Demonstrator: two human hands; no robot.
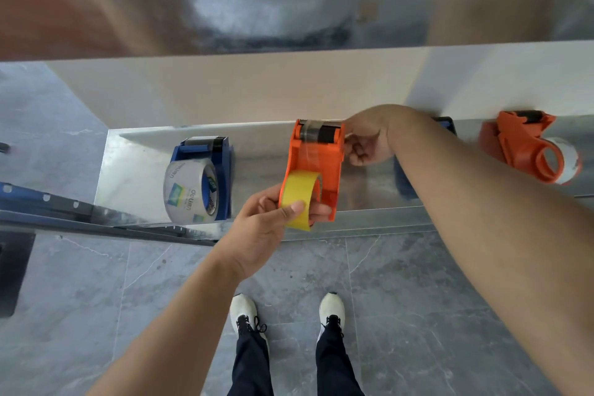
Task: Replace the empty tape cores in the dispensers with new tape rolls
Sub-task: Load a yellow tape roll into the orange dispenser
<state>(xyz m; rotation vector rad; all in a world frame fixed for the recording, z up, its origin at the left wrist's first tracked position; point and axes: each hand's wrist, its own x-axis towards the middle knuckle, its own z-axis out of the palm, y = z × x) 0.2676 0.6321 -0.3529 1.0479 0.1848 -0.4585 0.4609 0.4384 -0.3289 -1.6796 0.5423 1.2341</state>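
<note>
Head view: left hand [257, 228] grips yellow roll [297, 196]; right hand [369, 145] grips orange dispenser [316, 164], lengthwise away.

The clear tape roll [189, 193] reads "deli" (printed repeatedly).

My left hand [257, 228] reaches forward, thumb on top, fingers [319, 210] curled underneath in a pinch. My right hand [369, 141] extends farther, fingers bent inward.

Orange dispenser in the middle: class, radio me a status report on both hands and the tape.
Left hand gripping yellow roll at orange dispenser. Right hand steadying its roller end. Nothing in the way.
</note>
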